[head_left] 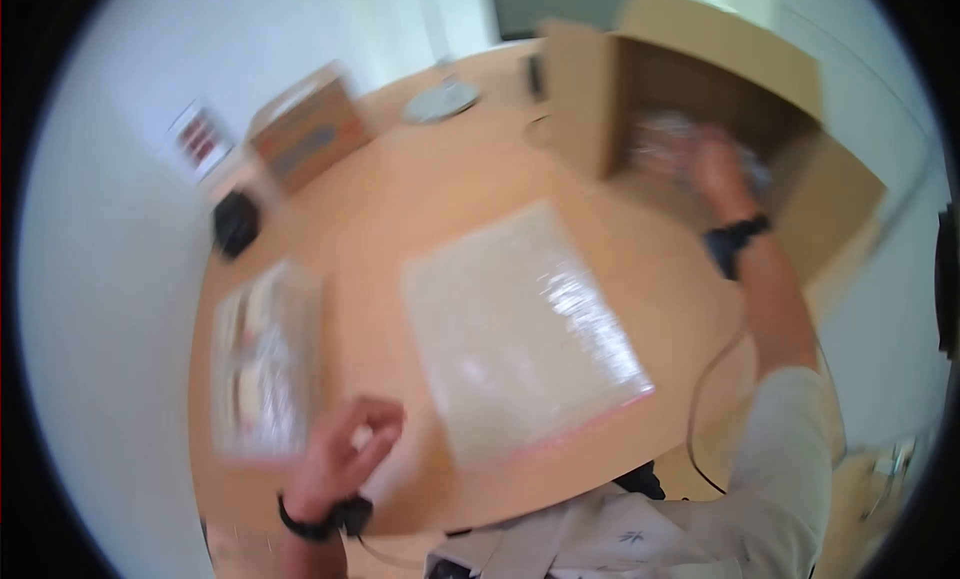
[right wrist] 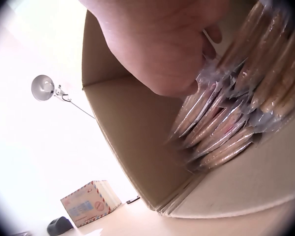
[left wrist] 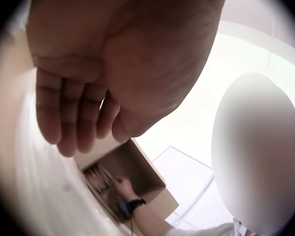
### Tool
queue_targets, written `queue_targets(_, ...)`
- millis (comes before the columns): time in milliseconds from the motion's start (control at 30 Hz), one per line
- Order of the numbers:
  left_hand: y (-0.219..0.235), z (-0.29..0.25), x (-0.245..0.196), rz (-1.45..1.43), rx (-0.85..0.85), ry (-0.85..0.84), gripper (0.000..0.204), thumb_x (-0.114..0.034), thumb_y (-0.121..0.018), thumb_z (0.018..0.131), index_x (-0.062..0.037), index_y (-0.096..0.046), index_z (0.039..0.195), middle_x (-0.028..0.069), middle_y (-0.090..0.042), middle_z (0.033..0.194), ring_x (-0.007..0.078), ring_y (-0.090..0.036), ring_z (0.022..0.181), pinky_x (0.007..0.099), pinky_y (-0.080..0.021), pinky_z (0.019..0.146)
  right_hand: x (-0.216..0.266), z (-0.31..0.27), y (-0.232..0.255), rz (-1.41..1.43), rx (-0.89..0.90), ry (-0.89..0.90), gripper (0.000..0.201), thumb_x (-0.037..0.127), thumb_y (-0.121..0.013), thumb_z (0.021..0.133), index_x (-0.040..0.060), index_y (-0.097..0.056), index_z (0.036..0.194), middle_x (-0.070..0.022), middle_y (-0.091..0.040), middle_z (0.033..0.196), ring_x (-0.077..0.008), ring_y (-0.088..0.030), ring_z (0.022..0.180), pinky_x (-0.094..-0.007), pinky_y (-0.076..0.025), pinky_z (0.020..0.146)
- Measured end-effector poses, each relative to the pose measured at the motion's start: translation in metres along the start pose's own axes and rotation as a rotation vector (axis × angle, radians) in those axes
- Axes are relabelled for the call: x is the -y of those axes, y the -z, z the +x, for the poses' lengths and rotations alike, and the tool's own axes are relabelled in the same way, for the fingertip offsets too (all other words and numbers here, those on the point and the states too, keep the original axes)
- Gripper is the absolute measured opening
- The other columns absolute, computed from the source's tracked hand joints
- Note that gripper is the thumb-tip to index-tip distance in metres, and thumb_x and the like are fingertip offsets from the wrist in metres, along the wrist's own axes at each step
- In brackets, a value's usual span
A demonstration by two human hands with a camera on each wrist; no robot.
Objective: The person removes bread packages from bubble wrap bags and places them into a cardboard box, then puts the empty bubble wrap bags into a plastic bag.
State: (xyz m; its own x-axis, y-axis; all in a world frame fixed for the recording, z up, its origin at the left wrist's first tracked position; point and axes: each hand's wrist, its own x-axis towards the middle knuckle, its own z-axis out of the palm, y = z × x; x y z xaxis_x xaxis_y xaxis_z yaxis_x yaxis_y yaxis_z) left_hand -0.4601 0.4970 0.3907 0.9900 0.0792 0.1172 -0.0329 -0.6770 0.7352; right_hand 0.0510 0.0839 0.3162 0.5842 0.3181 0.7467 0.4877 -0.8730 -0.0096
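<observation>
At the upper right of the head view, your right hand reaches into the brown cardboard box, touching the packets, slim, tan and rounded in crinkly, shiny clear plastic; whether it pinches them, you cannot tell. Your left hand, lower left, is empty, fingers loosely bent, near the glossy, red-edged flat plastic bag at centre.

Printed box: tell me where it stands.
In the head view, the printed box stands at the table's back left, between the lamp base and the black object.
</observation>
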Motion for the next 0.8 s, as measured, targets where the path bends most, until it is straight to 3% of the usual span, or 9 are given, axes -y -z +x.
queue_targets(33, 0.016, -0.007, -0.006, 0.165, -0.065, -0.007, 0.020, -0.004, -0.072, 0.089, -0.0003, -0.067, 0.108, 0.0107, -0.069, 0.096, 0.0212, -0.067, 0.086, 0.0310, -0.054, 0.074, 0.021, 0.000, 0.029, 0.000, 0.071, -0.041, 0.023, 0.014, -0.055, 0.096, -0.0033, -0.068, 0.103, -0.0262, -0.068, 0.101, -0.0423, -0.065, 0.095, -0.0499, -0.052, 0.087)
queue_targets(100, 0.051, -0.030, -0.007, 0.386, -0.219, 0.050, 0.022, 0.000, -0.071, 0.086, -0.0005, -0.067, 0.108, 0.0109, -0.070, 0.102, 0.0207, -0.066, 0.085, 0.0307, -0.053, 0.077, 0.021, -0.003, 0.036, -0.026, -0.154, 0.176, 0.024, 0.012, -0.059, 0.095, -0.0039, -0.067, 0.111, -0.0254, -0.067, 0.111, -0.0435, -0.063, 0.106, -0.0470, -0.051, 0.095)
queue_targets(267, 0.149, -0.092, 0.026, 0.563, -0.553, 0.349, 0.022, -0.008, -0.067, 0.093, 0.0010, -0.066, 0.113, 0.0102, -0.068, 0.103, 0.0185, -0.065, 0.094, 0.0311, -0.053, 0.082, 0.101, -0.057, 0.106, 0.581, 0.408, 0.297, 0.034, 0.010, -0.067, 0.087, -0.0041, -0.062, 0.118, -0.0239, -0.061, 0.125, -0.0418, -0.057, 0.123, -0.0437, -0.044, 0.108)
queue_targets(333, 0.160, -0.123, 0.047, 0.648, -0.599, 0.393, 0.024, -0.013, -0.067, 0.093, 0.0011, -0.066, 0.113, 0.0111, -0.068, 0.101, 0.0189, -0.064, 0.093, 0.0320, -0.053, 0.082, 0.117, -0.098, 0.133, 0.513, 0.439, 0.626, 0.045, 0.016, -0.072, 0.084, -0.0045, -0.060, 0.123, -0.0251, -0.055, 0.136, -0.0436, -0.054, 0.126, -0.0445, -0.043, 0.109)
queue_targets(367, 0.168, -0.132, 0.056, 0.730, -0.627, 0.420, 0.028, -0.019, -0.068, 0.094, 0.0012, -0.066, 0.113, 0.0119, -0.068, 0.099, 0.0192, -0.064, 0.093, 0.0330, -0.052, 0.082, 0.129, -0.108, 0.146, 0.519, 0.429, 0.636, 0.045, 0.016, -0.072, 0.084, -0.0045, -0.060, 0.123, -0.0251, -0.055, 0.136, -0.0436, -0.054, 0.126, -0.0445, -0.043, 0.109)
queue_targets(433, 0.192, -0.144, 0.076, 0.734, -0.612, 0.548, 0.035, -0.026, -0.068, 0.092, 0.0019, -0.067, 0.113, 0.0149, -0.069, 0.103, 0.0248, -0.065, 0.097, 0.0369, -0.052, 0.084, 0.154, -0.116, 0.169, 0.627, 0.711, 0.425, 0.052, 0.019, -0.074, 0.082, -0.0044, -0.059, 0.126, -0.0272, -0.049, 0.142, -0.0454, -0.051, 0.128, -0.0466, -0.042, 0.109)
queue_targets(500, 0.201, -0.150, 0.089, 0.730, -0.584, 0.673, 0.043, -0.033, -0.069, 0.089, 0.0027, -0.067, 0.114, 0.0179, -0.069, 0.107, 0.0303, -0.066, 0.101, 0.0408, -0.052, 0.087, 0.161, -0.118, 0.181, 0.600, 0.762, 0.402, 0.053, 0.020, -0.075, 0.082, -0.0042, -0.059, 0.126, -0.0282, -0.050, 0.141, -0.0456, -0.051, 0.128, -0.0465, -0.043, 0.109)
queue_targets(667, 0.204, -0.148, 0.103, 0.113, -0.560, 0.889, 0.032, -0.030, -0.069, 0.088, 0.0015, -0.070, 0.091, 0.0095, -0.068, 0.082, 0.0185, -0.064, 0.070, 0.0328, -0.050, 0.064, 0.174, -0.107, 0.197, 0.428, 0.667, 0.480, 0.050, 0.022, -0.074, 0.083, -0.0037, -0.060, 0.123, -0.0270, -0.054, 0.134, -0.0443, -0.054, 0.124, -0.0449, -0.046, 0.106)
queue_targets(800, 0.203, -0.144, 0.105, 0.126, -0.479, 0.848, 0.022, -0.024, -0.068, 0.090, -0.0026, -0.067, 0.087, 0.0024, -0.063, 0.073, 0.0100, -0.056, 0.065, 0.0272, -0.046, 0.060, 0.272, -0.043, 0.230, 0.830, 0.716, 0.711, 0.035, 0.025, -0.069, 0.089, -0.0009, -0.065, 0.112, -0.0210, -0.065, 0.118, -0.0390, -0.064, 0.105, -0.0440, -0.052, 0.089)
